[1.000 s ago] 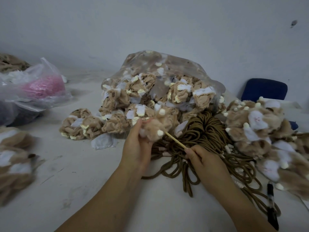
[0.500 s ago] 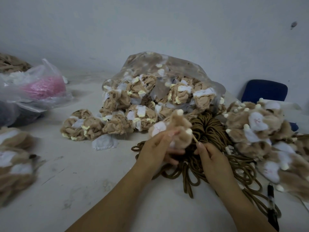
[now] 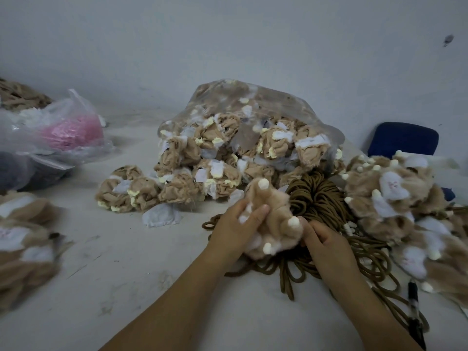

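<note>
Plush toy (image 3: 274, 216) partly behind hands (image 3: 234, 233) (image 3: 326, 240)

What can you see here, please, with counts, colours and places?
fluffy plush toy with cream tips: one, tan, over the cord
clear plastic bag of crumpled fabric shells: one, tan, centre back
loose crumpled shells: several, tan, left of that bag
coiled cord bundle: one, brown, beneath the toy
pile of plush toys: many, tan and white, right
plastic bag with pink contents: one, clear, far left
padded chair: one, blue, right back
pen: one, black, lower right
left hand, right hand: two, gripping the toy
</note>
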`<state>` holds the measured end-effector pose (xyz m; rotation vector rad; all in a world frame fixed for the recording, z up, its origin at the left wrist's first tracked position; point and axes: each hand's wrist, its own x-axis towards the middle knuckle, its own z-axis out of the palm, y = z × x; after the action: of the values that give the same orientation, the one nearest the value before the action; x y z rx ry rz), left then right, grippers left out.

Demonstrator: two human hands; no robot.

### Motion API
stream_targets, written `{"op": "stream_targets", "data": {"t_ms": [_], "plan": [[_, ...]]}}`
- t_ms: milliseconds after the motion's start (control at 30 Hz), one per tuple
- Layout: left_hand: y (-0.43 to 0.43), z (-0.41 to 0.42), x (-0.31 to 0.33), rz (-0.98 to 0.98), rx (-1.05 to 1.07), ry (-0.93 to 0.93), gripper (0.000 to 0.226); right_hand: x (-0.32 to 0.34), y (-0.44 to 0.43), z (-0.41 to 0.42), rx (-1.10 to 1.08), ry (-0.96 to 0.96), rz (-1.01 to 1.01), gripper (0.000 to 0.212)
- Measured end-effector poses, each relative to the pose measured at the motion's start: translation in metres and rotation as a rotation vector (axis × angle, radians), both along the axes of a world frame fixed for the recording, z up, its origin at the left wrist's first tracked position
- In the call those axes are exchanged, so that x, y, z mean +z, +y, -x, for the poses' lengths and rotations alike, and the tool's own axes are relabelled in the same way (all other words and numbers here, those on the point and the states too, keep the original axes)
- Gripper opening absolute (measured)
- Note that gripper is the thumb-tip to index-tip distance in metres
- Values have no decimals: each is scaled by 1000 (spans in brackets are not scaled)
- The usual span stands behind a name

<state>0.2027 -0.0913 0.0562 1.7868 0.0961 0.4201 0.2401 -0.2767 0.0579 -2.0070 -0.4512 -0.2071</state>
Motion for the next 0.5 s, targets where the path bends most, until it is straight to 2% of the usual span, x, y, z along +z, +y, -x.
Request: {"op": "stream_targets", "data": {"t_ms": [133, 233, 400, 500], "plan": [[1, -1, -2, 112, 12, -30, 10, 0, -1, -1, -31, 18, 3, 72], [1, 1, 0, 228, 9, -48, 17, 0, -1, -3, -74, 30, -10, 69], [1, 2, 0, 254, -17, -55, 26, -2, -4, -7, -97, 9, -1, 68], [4, 3, 5, 303, 24, -109, 23, -5, -8, -11, -59, -1, 52, 71]]}}
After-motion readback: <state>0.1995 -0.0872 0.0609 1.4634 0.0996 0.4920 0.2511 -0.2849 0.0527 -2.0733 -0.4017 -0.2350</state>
